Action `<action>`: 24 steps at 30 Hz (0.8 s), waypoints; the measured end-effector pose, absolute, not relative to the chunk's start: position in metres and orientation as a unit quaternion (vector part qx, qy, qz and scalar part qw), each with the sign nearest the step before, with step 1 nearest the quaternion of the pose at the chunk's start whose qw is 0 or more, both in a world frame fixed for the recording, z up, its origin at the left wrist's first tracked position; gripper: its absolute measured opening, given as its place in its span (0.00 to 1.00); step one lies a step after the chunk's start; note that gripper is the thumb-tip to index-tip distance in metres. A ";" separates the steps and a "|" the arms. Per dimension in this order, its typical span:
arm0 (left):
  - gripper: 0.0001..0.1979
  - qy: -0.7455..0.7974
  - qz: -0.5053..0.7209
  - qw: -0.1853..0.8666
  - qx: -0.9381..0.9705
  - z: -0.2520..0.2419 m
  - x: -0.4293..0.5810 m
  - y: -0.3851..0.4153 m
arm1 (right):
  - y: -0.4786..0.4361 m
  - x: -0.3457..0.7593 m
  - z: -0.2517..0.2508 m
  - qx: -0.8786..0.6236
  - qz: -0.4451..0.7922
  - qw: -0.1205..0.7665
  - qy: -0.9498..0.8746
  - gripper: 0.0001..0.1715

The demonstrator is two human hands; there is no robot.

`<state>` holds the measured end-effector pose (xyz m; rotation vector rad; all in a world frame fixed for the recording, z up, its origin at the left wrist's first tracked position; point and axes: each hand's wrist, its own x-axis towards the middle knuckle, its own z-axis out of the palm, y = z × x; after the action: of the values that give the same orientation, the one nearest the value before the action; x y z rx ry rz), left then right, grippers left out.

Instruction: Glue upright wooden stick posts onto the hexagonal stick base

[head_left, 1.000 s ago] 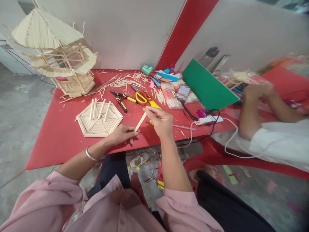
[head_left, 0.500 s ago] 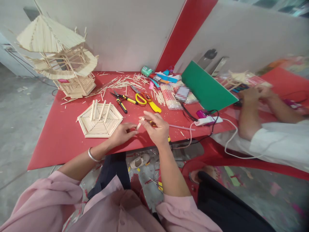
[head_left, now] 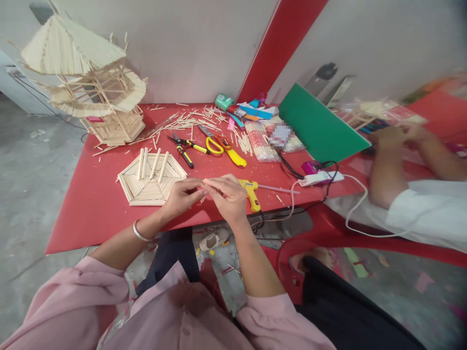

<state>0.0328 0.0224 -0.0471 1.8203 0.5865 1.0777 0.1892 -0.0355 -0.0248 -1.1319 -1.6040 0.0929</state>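
My left hand [head_left: 183,195] and my right hand [head_left: 228,195] meet fingertip to fingertip over the front of the red table [head_left: 91,209]. Both are closed in a pinch around short wooden sticks [head_left: 203,199], of which only a small end shows below the fingers. Just left of my left hand lies a flat octagonal panel of wooden sticks [head_left: 146,192], with several short posts [head_left: 154,165] standing on it. To the right of my right hand, a yellow glue gun [head_left: 251,194] rests on its side with a clear glue stick in its back.
Pruners [head_left: 186,149] and yellow-handled scissors [head_left: 226,149] lie beyond my hands among loose sticks [head_left: 186,122]. A stick-built pagoda [head_left: 91,92] stands back left. Bagged sticks [head_left: 260,141], a green board [head_left: 317,124] and a power strip [head_left: 321,178] are rightward; another person's hands [head_left: 397,136] work beyond.
My hands have come together, and the short sticks between them are now mostly covered by my fingers. My right hand has shifted slightly left, uncovering the glue gun.
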 end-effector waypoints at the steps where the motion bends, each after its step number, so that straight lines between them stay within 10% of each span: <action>1: 0.13 0.237 0.436 0.457 0.738 -0.048 0.033 0.023 | -0.035 0.190 -0.025 -0.475 0.035 0.556 -0.681 0.09; 24: 0.13 0.279 0.417 0.481 0.719 -0.051 0.029 0.023 | -0.036 0.193 -0.026 -0.469 0.009 0.530 -0.707 0.09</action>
<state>0.0287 0.0232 -0.0508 1.7535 0.6797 1.0164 0.1933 -0.0358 -0.0257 -1.1189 -1.6869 0.0208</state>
